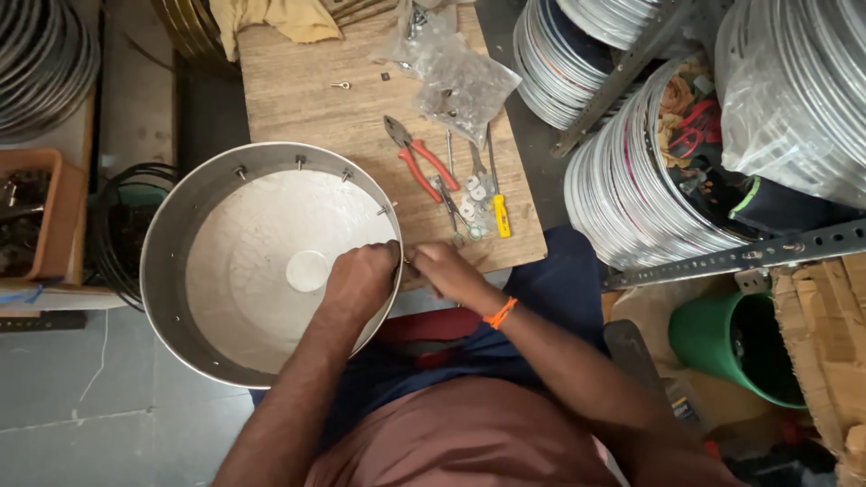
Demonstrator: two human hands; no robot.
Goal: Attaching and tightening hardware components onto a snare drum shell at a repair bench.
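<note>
Room: a cramped workshop corner is seen from above, with stacked metal rings at the right, more hoops at the left, a green bucket and torn cardboard beside them.
Board: a wooden board is used as the bench, with small parts and tools kept near the work.
Drum: a round metal drum frame with a pale skin is rested across the lap and the board's near edge, open side up; small bolts are seen along its far wall.
Left hand: the left hand is curled inside the rim at its right side, apparently to steady a fitting; what is pinched cannot be told.
Right hand: the right hand is closed just outside the same spot on the rim, fingers bunched on something small and hidden.
Bags: clear bags of hardware are laid at the far end.
Tools: red-handled pliers and a yellow-handled screwdriver are left beside white washers.
</note>
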